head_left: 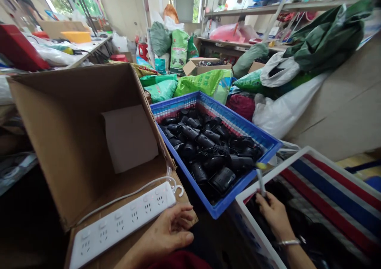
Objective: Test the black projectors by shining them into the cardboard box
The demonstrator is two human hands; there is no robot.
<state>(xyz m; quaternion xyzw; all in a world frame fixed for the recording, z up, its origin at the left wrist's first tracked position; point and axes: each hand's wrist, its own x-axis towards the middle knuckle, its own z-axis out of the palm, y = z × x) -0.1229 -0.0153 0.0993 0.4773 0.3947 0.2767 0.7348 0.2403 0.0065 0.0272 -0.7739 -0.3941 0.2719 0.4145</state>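
Note:
My left hand (166,231) lies on the cardboard flap, its curled fingers against the end of a white power strip (122,221) with several sockets. My right hand (274,217) grips a slim grey tool with a yellow tip (261,179), perhaps a screwdriver, above the white rim of a crate (285,163). That crate has a striped lining and holds dark items. Between my hands, a blue plastic crate (186,171) is heaped with black plastic parts (208,149). An open cardboard box (68,114) stands to the left.
Stuffed green and white sacks (178,50) and plastic bags are piled beyond the blue crate. Shelves with packages (268,8) run along the back right. A cluttered table (89,48) stands at the back left, and a large cardboard sheet (336,106) leans at the right.

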